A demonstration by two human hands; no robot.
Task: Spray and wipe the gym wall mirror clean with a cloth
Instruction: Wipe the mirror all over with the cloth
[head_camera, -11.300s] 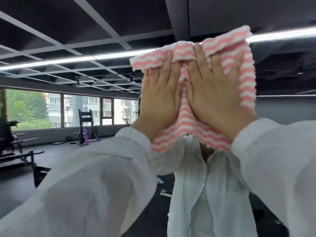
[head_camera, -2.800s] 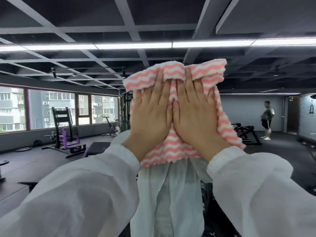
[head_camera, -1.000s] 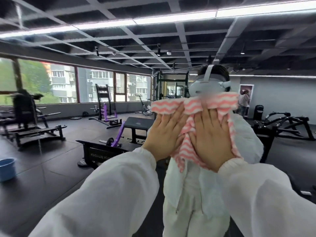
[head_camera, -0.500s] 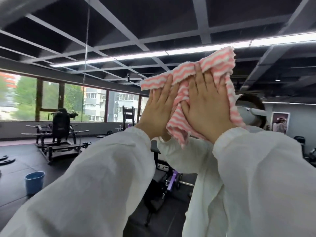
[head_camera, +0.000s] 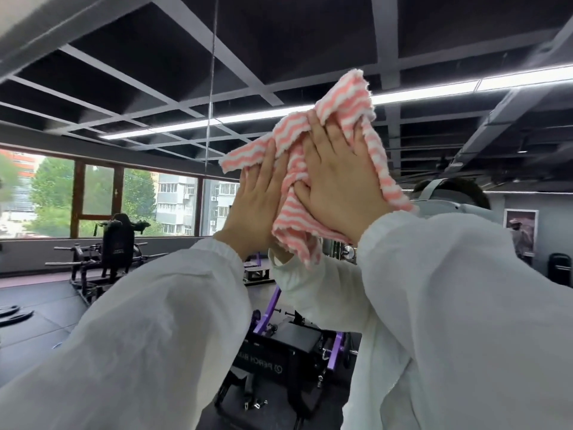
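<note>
A pink-and-white striped cloth [head_camera: 296, 187] is spread against the wall mirror [head_camera: 130, 88], high up in front of me. My left hand [head_camera: 257, 206] presses the cloth's left part flat, fingers straight and pointing up. My right hand [head_camera: 338, 181] presses its middle and right part flat, fingers straight too. The cloth's top corner [head_camera: 353, 91] sticks up above my right fingertips, and its lower end hangs below my wrists. A vertical seam [head_camera: 210, 88] between mirror panels runs just left of the cloth. No spray bottle is in view.
The mirror reflects the gym: a dark ceiling with light strips, windows at the left, a black weight machine [head_camera: 114, 252] and a purple bench machine [head_camera: 279, 346] low in the middle. My reflection in white sleeves and a headset [head_camera: 443, 200] shows at the right.
Both hands slid the cloth up and slightly left on the mirror. The cloth has bunched into a more pointed shape, with its top corner higher.
</note>
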